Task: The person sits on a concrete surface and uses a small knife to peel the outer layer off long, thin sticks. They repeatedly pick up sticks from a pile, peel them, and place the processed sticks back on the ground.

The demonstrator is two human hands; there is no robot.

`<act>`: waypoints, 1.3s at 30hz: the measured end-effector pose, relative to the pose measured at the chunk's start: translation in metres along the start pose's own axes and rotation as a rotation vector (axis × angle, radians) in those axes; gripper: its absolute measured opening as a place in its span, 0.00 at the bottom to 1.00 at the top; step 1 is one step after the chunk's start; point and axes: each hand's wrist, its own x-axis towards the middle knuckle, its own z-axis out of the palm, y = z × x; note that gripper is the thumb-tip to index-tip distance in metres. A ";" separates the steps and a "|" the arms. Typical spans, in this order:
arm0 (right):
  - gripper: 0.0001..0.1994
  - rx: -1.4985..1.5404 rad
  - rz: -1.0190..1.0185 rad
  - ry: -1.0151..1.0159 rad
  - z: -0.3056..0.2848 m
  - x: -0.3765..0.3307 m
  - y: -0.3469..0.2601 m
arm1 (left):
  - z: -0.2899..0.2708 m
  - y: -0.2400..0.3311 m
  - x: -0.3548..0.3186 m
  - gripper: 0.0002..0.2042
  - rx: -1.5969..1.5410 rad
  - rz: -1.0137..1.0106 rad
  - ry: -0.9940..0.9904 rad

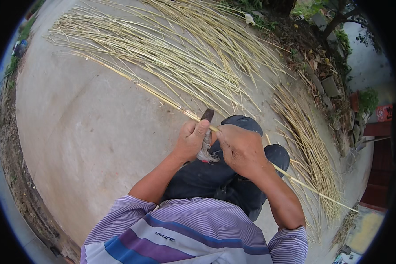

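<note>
A long yellowish cane stalk [156,93] runs slantwise across my lap, from the far left to the lower right. My left hand [191,140] is closed around a short tool [208,115] with a dark, blunt-ended upper part, its thumb pressed by the stalk. Pale frayed cloth [205,152] hangs below that fist; whether the tool has a blade I cannot tell. Just to the right, my right hand [242,149] pinches the same stalk between thumb and fingers. Its further length comes out beyond my right wrist.
Many pale stalks [163,53] lie spread on the concrete ground [92,127] ahead. A browner pile of stalks [310,149] lies to my right. My bent knees [242,123] are beneath my hands. At the far right are loose bricks [330,86] and a potted plant [367,100].
</note>
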 end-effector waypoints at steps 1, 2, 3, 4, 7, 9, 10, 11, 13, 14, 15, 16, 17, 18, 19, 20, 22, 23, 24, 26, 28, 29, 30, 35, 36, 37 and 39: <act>0.06 -0.002 -0.012 -0.020 0.001 0.002 -0.001 | 0.009 -0.002 -0.006 0.21 0.053 0.067 -0.016; 0.06 0.023 -0.023 -0.023 -0.001 0.002 -0.001 | 0.015 -0.005 -0.009 0.21 0.102 0.135 -0.028; 0.05 0.047 -0.034 -0.026 -0.004 0.003 -0.001 | 0.014 0.001 -0.009 0.21 0.031 0.092 -0.068; 0.05 0.071 -0.045 -0.028 -0.007 0.003 -0.002 | 0.013 0.000 -0.008 0.20 0.053 0.076 -0.020; 0.05 -0.058 0.022 -0.027 -0.013 0.000 -0.004 | 0.002 -0.009 0.002 0.21 0.077 0.053 0.103; 0.05 -0.033 0.030 -0.006 -0.014 -0.006 0.000 | -0.012 -0.004 0.009 0.21 0.034 -0.028 0.103; 0.05 -0.020 0.033 0.005 -0.014 -0.008 0.003 | -0.015 -0.002 0.010 0.22 0.012 -0.069 0.104; 0.05 -0.012 0.016 -0.002 -0.009 -0.007 0.005 | -0.014 -0.003 0.008 0.22 0.056 -0.094 0.089; 0.05 0.003 -0.018 -0.015 0.002 -0.004 0.009 | 0.007 -0.005 -0.003 0.22 0.119 0.002 0.009; 0.05 0.024 -0.007 -0.008 0.001 -0.003 0.008 | 0.014 -0.005 -0.006 0.23 0.147 0.050 -0.027; 0.06 0.044 0.005 -0.001 -0.001 -0.002 0.006 | 0.013 0.000 -0.003 0.21 0.154 0.072 -0.034; 0.06 0.065 0.018 0.006 -0.003 -0.002 0.004 | 0.012 0.004 -0.003 0.20 0.095 0.003 0.010; 0.05 0.035 0.032 -0.005 -0.005 -0.002 0.004 | 0.011 0.007 -0.003 0.19 0.036 -0.063 0.056; 0.05 0.005 0.046 -0.015 -0.008 -0.004 0.005 | 0.009 0.009 -0.002 0.19 -0.023 -0.128 0.100; 0.05 -0.025 0.061 -0.025 -0.009 -0.005 0.005 | 0.004 -0.003 0.000 0.18 -0.042 -0.091 0.139; 0.05 -0.016 0.069 -0.023 -0.006 -0.005 0.005 | 0.004 -0.010 -0.002 0.18 0.003 -0.054 0.155; 0.06 0.004 0.085 -0.020 0.001 -0.004 0.005 | 0.012 -0.021 -0.007 0.18 0.094 0.022 0.187; 0.06 0.011 0.095 -0.026 0.003 -0.004 0.005 | 0.029 0.001 -0.012 0.17 0.269 0.185 0.128; 0.07 0.017 0.105 -0.033 0.006 -0.003 0.006 | 0.029 -0.007 -0.013 0.17 0.310 0.205 0.130; 0.08 0.079 0.127 -0.050 0.006 -0.003 0.008 | 0.028 -0.023 -0.012 0.16 0.393 0.246 0.139; 0.08 0.188 0.153 -0.071 0.001 -0.004 0.010 | 0.021 -0.021 -0.008 0.17 0.236 0.156 0.140; 0.09 0.179 0.150 -0.085 -0.003 -0.004 0.010 | 0.015 -0.018 -0.006 0.17 0.122 0.068 0.185; 0.09 0.173 0.150 -0.096 -0.009 -0.006 0.011 | 0.007 -0.015 -0.001 0.17 0.010 -0.021 0.224; 0.09 0.108 0.119 -0.013 0.008 -0.009 0.022 | -0.037 -0.019 0.020 0.19 0.005 -0.028 0.240; 0.09 0.102 0.120 -0.020 0.010 -0.004 0.017 | -0.030 -0.026 0.014 0.19 0.064 0.002 0.213; 0.09 0.095 0.122 -0.027 0.011 0.000 0.013 | -0.014 -0.034 0.004 0.19 0.124 0.032 0.186; 0.07 0.097 0.112 -0.036 0.011 0.000 0.015 | -0.003 -0.031 -0.001 0.20 0.099 -0.003 0.133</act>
